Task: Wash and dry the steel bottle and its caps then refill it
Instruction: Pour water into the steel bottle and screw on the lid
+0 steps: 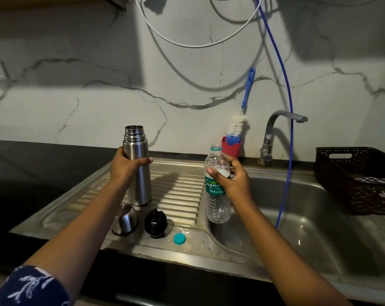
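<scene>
The steel bottle stands upright and uncapped on the ribbed drainboard. My left hand grips its upper body. My right hand holds a clear plastic water bottle with a green label, upright and open, at the sink's left edge. In front of the steel bottle lie its steel cup cap on its side and the black inner stopper. A small teal screw cap lies next to them on the drainboard.
The sink basin lies at the right under a steel tap. A blue hose hangs into the basin. A bottle brush stands in a red holder at the wall. A dark basket sits at the far right.
</scene>
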Demonstrator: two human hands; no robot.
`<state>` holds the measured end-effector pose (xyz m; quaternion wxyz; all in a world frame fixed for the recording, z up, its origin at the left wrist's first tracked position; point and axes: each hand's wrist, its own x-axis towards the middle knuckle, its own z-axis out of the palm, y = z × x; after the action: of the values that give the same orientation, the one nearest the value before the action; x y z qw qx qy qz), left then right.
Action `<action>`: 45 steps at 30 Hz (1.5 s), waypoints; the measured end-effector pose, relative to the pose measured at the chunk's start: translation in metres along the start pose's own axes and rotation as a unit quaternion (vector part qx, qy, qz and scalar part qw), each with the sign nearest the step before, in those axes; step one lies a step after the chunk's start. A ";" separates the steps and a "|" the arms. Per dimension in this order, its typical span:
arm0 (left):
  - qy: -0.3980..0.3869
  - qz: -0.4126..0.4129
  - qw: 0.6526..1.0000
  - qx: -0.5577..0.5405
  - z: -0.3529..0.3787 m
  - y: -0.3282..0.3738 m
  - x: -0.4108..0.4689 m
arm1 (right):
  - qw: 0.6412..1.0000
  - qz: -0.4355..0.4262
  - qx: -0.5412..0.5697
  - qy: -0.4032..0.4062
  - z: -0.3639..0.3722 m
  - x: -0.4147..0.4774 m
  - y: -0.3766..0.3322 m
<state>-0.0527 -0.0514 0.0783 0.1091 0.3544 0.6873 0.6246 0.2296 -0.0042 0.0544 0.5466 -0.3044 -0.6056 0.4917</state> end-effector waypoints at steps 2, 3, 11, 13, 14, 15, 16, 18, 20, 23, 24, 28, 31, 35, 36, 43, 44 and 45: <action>0.003 -0.009 1.000 -0.009 -0.003 -0.004 0.004 | 1.000 0.001 -0.006 -0.003 0.001 -0.001 -0.001; 0.003 -0.012 1.000 -0.012 -0.004 -0.006 0.005 | 1.000 0.002 -0.008 -0.004 0.001 -0.001 -0.001; 0.005 0.000 1.000 -0.009 -0.010 -0.012 0.000 | 1.000 0.003 -0.017 -0.021 0.002 -0.004 -0.004; -0.004 0.005 1.000 -0.009 -0.011 -0.012 -0.002 | 1.000 0.007 -0.009 -0.023 0.001 -0.004 -0.005; -0.010 0.005 1.000 -0.008 -0.011 -0.010 -0.005 | 1.000 0.011 -0.005 -0.025 0.000 -0.004 -0.006; -0.019 0.005 1.000 -0.007 -0.013 -0.008 -0.008 | 1.000 0.013 0.000 -0.027 0.000 -0.005 -0.008; -0.030 0.001 1.000 -0.006 -0.016 -0.006 -0.010 | 1.000 0.012 0.005 -0.027 -0.001 -0.006 -0.010; -0.041 -0.009 0.999 -0.002 -0.023 -0.004 -0.013 | 0.999 0.010 0.016 -0.027 -0.001 -0.007 -0.018; 0.006 0.000 1.000 0.025 -0.032 0.004 -0.024 | 0.999 0.014 0.030 -0.030 -0.003 -0.008 -0.028; 0.105 0.104 0.987 0.062 -0.045 0.020 -0.062 | 0.997 0.022 0.059 -0.039 -0.003 -0.010 -0.042; 0.095 0.148 0.983 0.053 -0.047 0.025 -0.077 | 0.996 0.024 0.070 -0.043 -0.002 -0.011 -0.046; -0.138 0.202 0.968 0.053 -0.041 0.037 -0.133 | 0.992 0.041 0.090 -0.080 0.012 -0.023 -0.062; -0.243 0.180 0.951 0.067 -0.032 0.035 -0.150 | 0.988 0.059 0.103 -0.099 0.027 -0.034 -0.068; -0.274 0.150 0.946 0.089 -0.033 0.025 -0.155 | 0.983 0.089 0.117 -0.109 0.045 -0.048 -0.066; -0.265 0.149 0.947 0.102 -0.036 0.024 -0.157 | 0.982 0.096 0.117 -0.115 0.048 -0.051 -0.066; -0.227 0.107 0.962 0.104 -0.066 0.006 -0.154 | 0.971 0.130 -0.035 -0.197 0.038 -0.066 -0.031; -0.223 0.104 0.964 0.100 -0.070 0.004 -0.153 | 0.960 0.098 -0.153 -0.214 0.036 -0.068 -0.021; -0.221 0.100 0.965 0.102 -0.073 0.002 -0.152 | 0.933 0.060 -0.266 -0.237 0.037 -0.072 -0.011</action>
<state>0.0152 -0.2032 0.0496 0.1588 0.5598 0.6671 0.4651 0.2112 -0.0823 0.0413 0.2558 -0.3495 -0.8066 0.4023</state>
